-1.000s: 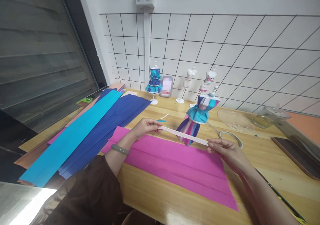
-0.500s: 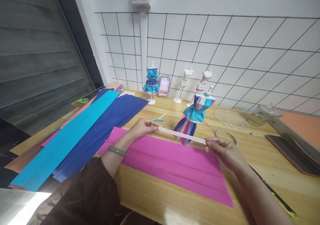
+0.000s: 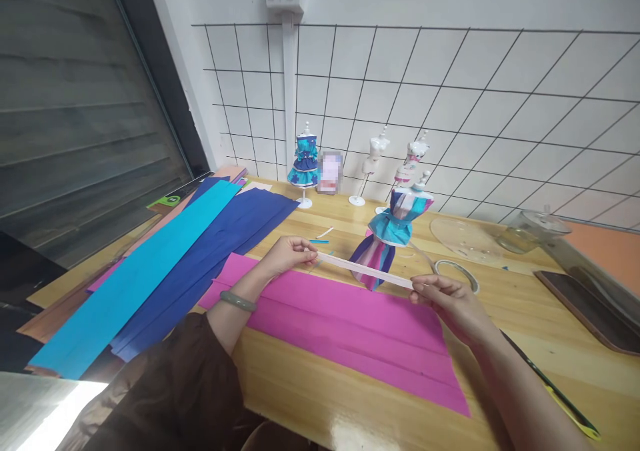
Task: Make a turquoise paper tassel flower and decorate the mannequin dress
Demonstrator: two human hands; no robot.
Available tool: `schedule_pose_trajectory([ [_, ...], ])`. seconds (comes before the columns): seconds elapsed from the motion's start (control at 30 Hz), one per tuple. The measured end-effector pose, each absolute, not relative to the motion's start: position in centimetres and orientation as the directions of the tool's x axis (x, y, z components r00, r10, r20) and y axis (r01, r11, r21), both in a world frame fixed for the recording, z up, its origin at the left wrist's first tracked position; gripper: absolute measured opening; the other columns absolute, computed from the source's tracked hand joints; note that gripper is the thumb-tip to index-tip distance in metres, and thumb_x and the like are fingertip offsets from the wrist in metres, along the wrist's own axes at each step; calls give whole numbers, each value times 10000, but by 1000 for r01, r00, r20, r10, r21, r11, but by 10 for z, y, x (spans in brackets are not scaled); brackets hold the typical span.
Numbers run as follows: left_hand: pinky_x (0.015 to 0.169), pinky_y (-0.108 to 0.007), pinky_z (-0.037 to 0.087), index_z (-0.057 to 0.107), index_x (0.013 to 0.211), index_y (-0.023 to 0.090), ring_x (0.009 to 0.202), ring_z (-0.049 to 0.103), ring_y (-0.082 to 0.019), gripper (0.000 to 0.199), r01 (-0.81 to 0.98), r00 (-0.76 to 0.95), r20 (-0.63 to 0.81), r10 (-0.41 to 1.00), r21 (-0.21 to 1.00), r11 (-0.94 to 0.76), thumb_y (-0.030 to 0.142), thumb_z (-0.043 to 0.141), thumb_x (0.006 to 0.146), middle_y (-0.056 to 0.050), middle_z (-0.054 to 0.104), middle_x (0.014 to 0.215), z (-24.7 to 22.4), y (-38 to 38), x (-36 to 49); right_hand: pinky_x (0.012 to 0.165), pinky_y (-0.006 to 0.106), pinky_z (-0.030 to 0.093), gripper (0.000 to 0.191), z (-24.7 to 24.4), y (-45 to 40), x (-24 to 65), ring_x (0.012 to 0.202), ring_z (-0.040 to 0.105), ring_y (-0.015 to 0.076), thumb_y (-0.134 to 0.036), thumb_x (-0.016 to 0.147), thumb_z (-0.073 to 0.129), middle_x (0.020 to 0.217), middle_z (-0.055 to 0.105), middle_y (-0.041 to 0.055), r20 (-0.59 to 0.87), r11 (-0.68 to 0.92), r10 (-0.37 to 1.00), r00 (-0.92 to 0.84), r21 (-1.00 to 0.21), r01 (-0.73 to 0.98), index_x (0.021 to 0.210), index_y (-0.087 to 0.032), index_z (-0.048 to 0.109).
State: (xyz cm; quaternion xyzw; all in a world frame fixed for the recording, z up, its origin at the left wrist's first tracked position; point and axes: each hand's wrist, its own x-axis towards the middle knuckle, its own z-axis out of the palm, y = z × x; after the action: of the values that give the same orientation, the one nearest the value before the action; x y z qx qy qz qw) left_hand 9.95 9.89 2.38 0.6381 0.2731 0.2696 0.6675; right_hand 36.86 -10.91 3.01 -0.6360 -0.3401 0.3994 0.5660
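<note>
A narrow white strip (image 3: 365,271), perhaps tape or paper, is stretched between my two hands. My left hand (image 3: 290,253) pinches its left end, and a grey-green bangle circles that wrist. The other end is pinched by my right hand (image 3: 445,296). Below the strip a sheet of magenta paper (image 3: 345,347) with long creases lies on the table. Just behind the strip stands a small dress form in a paper dress (image 3: 391,226) of turquoise, purple, pink and white; the strip crosses in front of its skirt.
Long turquoise paper (image 3: 145,271) and dark blue paper (image 3: 225,244) lie at the left. Behind are a dress form in blue (image 3: 303,164), two white forms and a blurred card. A roll of tape (image 3: 457,274), a dark phone-like slab (image 3: 585,307) and a yellow-black cutter (image 3: 555,387) lie right.
The view has shifted very slightly. Both hands keep hold of the strip, in nearly the same place above the magenta paper.
</note>
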Motion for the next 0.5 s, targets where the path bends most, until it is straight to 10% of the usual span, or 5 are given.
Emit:
schedule_pose_trajectory([
  [0.5, 702, -273, 499, 581, 958, 95, 683, 654, -144, 393, -46, 710, -53, 703, 992, 122, 298, 714, 648, -100, 694, 773, 29, 98, 98, 687, 324, 504, 292, 28, -108, 369, 616, 640, 182, -359, 547, 785, 633, 692, 56, -144, -122, 872, 467, -989, -78, 769, -184, 715],
])
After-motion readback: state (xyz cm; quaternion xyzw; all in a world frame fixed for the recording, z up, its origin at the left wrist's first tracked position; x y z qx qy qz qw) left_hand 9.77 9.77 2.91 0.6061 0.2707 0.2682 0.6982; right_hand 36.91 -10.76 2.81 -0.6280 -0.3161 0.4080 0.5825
